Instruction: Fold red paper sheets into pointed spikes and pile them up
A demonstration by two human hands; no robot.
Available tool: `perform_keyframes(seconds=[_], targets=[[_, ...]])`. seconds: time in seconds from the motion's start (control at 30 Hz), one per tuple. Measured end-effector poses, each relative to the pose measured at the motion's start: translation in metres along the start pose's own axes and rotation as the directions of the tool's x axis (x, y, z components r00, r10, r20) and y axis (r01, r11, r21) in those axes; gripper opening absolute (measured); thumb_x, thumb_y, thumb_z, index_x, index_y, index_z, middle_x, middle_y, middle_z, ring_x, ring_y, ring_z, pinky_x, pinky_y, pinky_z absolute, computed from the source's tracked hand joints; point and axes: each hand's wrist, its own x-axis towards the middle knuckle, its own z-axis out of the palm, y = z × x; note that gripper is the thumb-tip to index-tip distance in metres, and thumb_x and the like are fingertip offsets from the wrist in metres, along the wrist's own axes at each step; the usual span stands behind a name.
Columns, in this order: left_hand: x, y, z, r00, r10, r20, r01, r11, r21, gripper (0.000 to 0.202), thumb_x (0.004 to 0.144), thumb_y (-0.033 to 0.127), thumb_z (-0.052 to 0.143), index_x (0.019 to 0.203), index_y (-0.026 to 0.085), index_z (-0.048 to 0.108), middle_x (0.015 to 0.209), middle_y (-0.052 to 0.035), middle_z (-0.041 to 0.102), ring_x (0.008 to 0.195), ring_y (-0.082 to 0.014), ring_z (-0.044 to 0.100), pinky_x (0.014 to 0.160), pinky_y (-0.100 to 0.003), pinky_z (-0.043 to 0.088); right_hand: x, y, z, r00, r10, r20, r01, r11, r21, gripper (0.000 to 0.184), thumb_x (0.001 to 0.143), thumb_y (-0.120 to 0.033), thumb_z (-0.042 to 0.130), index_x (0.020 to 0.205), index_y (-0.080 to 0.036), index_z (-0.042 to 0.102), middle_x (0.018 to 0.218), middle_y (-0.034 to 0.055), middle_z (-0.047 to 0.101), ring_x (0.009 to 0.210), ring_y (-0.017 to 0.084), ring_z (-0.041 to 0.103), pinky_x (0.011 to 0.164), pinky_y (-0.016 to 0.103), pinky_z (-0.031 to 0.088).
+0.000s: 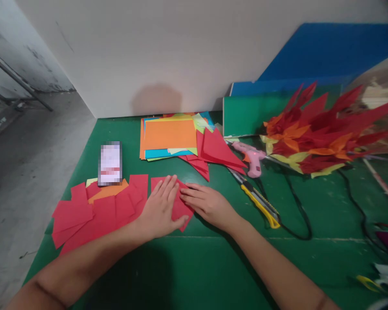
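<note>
Left hand [161, 206] and right hand [207, 202], open and flat, press a red sheet [183, 211] onto the green table [213, 267], gripping nothing; folded red triangles [218, 150] behind look finished, loose red squares [97, 211] at left apparently unfolded.

Sheet [180, 209] beneath left hand [160, 206], right hand [207, 202]; phone [110, 163] behind-left.

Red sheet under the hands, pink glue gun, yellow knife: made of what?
Red sheet: thin matte paper by the look, lying flat with crisp edges under the left hand and right hand. Glue gun: probably moulded plastic, smooth pink body, slight sheen. Knife: yellow body likely plastic; the dark strip along it may be metal, too small to tell.
</note>
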Motion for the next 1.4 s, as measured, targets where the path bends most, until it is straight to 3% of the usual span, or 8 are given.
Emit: perform_keyframes(seconds=[0.17, 0.6, 0.7, 0.9, 1.2, 1.4], targets=[[0.0009, 0.0005, -0.0017, 1.000, -0.008, -0.020, 0.007, 1.000, -0.025, 0.072, 0.080, 0.052, 0.056, 0.130, 0.003, 0.040, 0.144, -0.0253, 0.036, 0.138, -0.0347, 0.028, 0.111, -0.052, 0.030, -0.0018, 0.0011, 0.0010, 1.000, -0.007, 0.014, 0.007, 1.000, -0.005, 0.032, 0.094, -0.014, 0.040, 0.100, -0.011, 0.071, 0.107, 0.0081, 0.072, 0.107, 0.021, 0.063, 0.097, 0.037, 0.052], [-0.0004, 0.0014, -0.0005, 1.000, 0.004, -0.022, -0.003, 1.000, 0.020, 0.060, 0.080, 0.053, 0.054, 0.120, 0.009, 0.050, 0.127, -0.0216, 0.054, 0.122, -0.0358, 0.048, 0.104, -0.053, 0.038, -0.0019, 0.0009, 0.0001, 0.999, 0.016, 0.028, -0.016, 1.000, -0.007, 0.032, 0.095, -0.015, 0.040, 0.101, -0.014, 0.071, 0.107, 0.0072, 0.072, 0.106, 0.020, 0.064, 0.097, 0.036, 0.052], [-0.0001, 0.0022, -0.0025, 1.000, -0.011, -0.017, 0.012, 1.000, 0.021, 0.058, 0.080, 0.053, 0.055, 0.116, 0.008, 0.051, 0.129, -0.0228, 0.052, 0.124, -0.0360, 0.047, 0.104, -0.053, 0.037, -0.0026, 0.0010, 0.0001, 0.999, 0.016, 0.042, -0.015, 1.000, -0.005, 0.031, 0.094, -0.015, 0.040, 0.103, -0.015, 0.070, 0.108, 0.0073, 0.071, 0.108, 0.020, 0.063, 0.097, 0.037, 0.052], [0.0008, 0.0031, -0.0076, 1.000, -0.002, -0.001, 0.002, 0.999, -0.033, 0.050, 0.079, 0.049, 0.059, 0.110, 0.011, 0.051, 0.147, -0.0225, 0.033, 0.132, -0.0358, 0.037, 0.106, -0.050, 0.037, -0.0030, 0.0009, -0.0008, 0.999, 0.026, 0.046, -0.027, 1.000, 0.002, 0.030, 0.093, -0.014, 0.042, 0.104, -0.016, 0.070, 0.110, 0.0070, 0.070, 0.112, 0.021, 0.061, 0.097, 0.037, 0.053], [0.0017, 0.0038, -0.0070, 1.000, 0.004, 0.010, -0.003, 0.999, -0.035, 0.058, 0.079, 0.046, 0.060, 0.121, 0.009, 0.046, 0.144, -0.0240, 0.037, 0.136, -0.0337, 0.033, 0.109, -0.048, 0.035, -0.0025, 0.0006, -0.0020, 0.998, 0.026, 0.057, -0.026, 1.000, -0.003, 0.030, 0.094, -0.014, 0.042, 0.102, -0.014, 0.071, 0.110, 0.0084, 0.070, 0.110, 0.021, 0.062, 0.096, 0.037, 0.053], [0.0009, 0.0034, -0.0079, 1.000, 0.022, 0.000, -0.022, 0.999, -0.031, 0.050, 0.081, 0.046, 0.059, 0.112, 0.008, 0.050, 0.144, -0.0269, 0.035, 0.136, -0.0348, 0.033, 0.107, -0.048, 0.038, -0.0046, 0.0023, 0.0006, 0.998, 0.022, 0.061, -0.022, 1.000, -0.002, 0.029, 0.093, -0.014, 0.044, 0.105, -0.016, 0.070, 0.112, 0.0072, 0.070, 0.112, 0.021, 0.061, 0.096, 0.038, 0.053]])
